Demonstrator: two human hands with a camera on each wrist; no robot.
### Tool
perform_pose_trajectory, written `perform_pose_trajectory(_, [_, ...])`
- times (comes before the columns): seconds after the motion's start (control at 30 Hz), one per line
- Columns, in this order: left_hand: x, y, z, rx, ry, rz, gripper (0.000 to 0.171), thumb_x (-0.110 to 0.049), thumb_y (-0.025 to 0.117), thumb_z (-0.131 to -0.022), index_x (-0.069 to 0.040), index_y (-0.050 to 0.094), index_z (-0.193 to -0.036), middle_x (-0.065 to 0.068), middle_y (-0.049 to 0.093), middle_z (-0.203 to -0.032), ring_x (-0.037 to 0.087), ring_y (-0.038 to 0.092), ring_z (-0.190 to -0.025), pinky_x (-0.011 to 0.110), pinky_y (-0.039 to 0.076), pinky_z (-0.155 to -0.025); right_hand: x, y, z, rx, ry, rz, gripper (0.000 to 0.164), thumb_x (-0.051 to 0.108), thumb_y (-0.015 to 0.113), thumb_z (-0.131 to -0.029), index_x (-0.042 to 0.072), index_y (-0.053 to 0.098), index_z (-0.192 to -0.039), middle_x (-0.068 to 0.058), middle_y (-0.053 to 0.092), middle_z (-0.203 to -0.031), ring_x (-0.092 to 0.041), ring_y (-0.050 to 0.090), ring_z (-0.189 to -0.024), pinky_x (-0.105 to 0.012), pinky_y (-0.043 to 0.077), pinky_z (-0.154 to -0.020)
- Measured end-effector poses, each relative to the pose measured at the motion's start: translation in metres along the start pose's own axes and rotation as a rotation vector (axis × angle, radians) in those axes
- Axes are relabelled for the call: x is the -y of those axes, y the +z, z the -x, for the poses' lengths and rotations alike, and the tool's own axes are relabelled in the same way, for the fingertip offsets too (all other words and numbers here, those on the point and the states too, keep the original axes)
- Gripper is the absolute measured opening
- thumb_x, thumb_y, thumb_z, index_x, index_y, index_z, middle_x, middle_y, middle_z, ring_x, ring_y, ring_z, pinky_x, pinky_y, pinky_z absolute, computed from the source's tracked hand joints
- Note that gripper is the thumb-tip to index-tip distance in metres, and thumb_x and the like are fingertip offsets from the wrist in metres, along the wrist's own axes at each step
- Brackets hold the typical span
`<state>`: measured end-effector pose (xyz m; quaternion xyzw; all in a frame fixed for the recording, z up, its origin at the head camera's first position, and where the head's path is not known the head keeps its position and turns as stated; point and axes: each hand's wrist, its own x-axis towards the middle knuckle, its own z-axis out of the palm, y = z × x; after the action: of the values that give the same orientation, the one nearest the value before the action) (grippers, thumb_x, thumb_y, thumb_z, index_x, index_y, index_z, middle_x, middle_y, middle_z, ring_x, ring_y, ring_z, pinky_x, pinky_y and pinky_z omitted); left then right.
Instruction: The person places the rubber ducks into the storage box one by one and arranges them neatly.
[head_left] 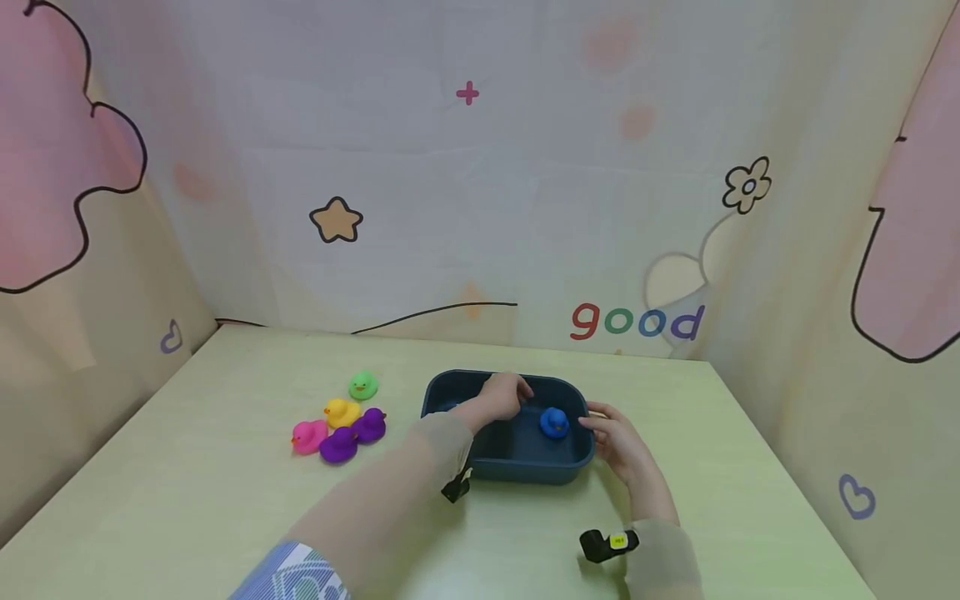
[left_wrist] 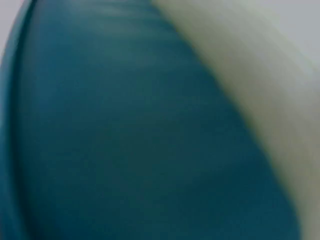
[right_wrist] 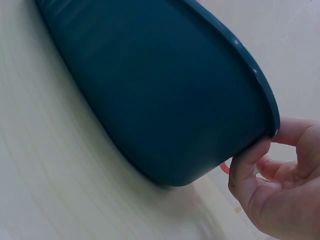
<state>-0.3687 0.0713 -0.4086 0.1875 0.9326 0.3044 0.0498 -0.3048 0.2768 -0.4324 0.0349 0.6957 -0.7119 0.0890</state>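
Note:
A dark blue plastic basin stands on the table, with a blue rubber duck in its right part. My left hand is over the inside of the basin near its far wall, fingers pointing right and downward; I cannot tell whether they hold anything. In the left wrist view, only the blurred basin wall and a pale band show. At the basin's right end, my right hand grips the rim. The right wrist view has that hand with its fingers bent against the rim and outer wall.
Left of the basin sits a group of rubber ducks: green, yellow, pink and two purple. Printed cloth walls enclose the pale table at the back and both sides.

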Motion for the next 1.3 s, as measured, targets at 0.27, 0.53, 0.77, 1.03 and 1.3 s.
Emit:
perform_pose_trajectory(0.27, [0.022, -0.050, 0.021, -0.075, 0.047, 0.151, 0.029, 0.012, 0.062, -0.085, 0.000, 0.070, -0.110, 0.014, 0.071, -0.102, 0.026, 0.067, -0.094, 0.028, 0.057, -0.074, -0.001, 0.002, -0.001, 0.012, 0.005, -0.009, 0.053, 0.008, 0.052, -0.098, -0.005, 0.028, -0.144, 0.012, 0.062, -0.089, -0.002, 0.059, -0.073, -0.018, 0.051, -0.071])
perform_pose_trajectory(0.53, [0.056, -0.098, 0.041, -0.170, 0.038, 0.319, 0.037, 0.006, 0.072, -0.080, 0.003, 0.066, -0.116, 0.020, 0.070, -0.109, 0.030, 0.069, -0.095, 0.036, 0.057, -0.083, -0.003, 0.002, -0.003, 0.015, 0.002, -0.007, 0.052, 0.008, 0.052, -0.098, -0.006, 0.030, -0.143, 0.012, 0.063, -0.090, -0.002, 0.060, -0.075, -0.018, 0.051, -0.072])
perform_pose_trajectory(0.77, [0.089, -0.134, 0.076, -0.230, -0.053, 0.317, 0.032, -0.011, 0.066, -0.091, 0.000, 0.064, -0.121, 0.017, 0.069, -0.115, 0.030, 0.066, -0.103, 0.043, 0.053, -0.093, -0.005, 0.002, -0.002, 0.023, 0.005, -0.009, 0.053, 0.008, 0.051, -0.098, -0.005, 0.028, -0.144, 0.013, 0.063, -0.089, -0.002, 0.062, -0.076, -0.019, 0.052, -0.072])
perform_pose_trajectory(1.03, [0.144, -0.169, 0.121, -0.181, -0.141, 0.345, 0.041, -0.018, 0.058, -0.097, 0.001, 0.054, -0.134, 0.023, 0.060, -0.130, 0.038, 0.055, -0.121, 0.052, 0.043, -0.105, -0.002, 0.000, -0.002, 0.012, 0.011, 0.000, 0.050, 0.010, 0.052, -0.098, -0.003, 0.031, -0.142, 0.013, 0.062, -0.089, -0.002, 0.060, -0.074, -0.018, 0.052, -0.073])
perform_pose_trajectory(1.3, [0.191, -0.177, 0.163, -0.090, -0.166, 0.371, 0.059, -0.024, 0.064, -0.094, 0.001, 0.043, -0.143, 0.026, 0.050, -0.141, 0.041, 0.050, -0.127, 0.053, 0.042, -0.104, 0.000, 0.003, -0.001, 0.016, 0.008, 0.013, 0.052, 0.010, 0.051, -0.098, -0.004, 0.029, -0.142, 0.015, 0.062, -0.089, -0.002, 0.060, -0.076, -0.018, 0.051, -0.073])
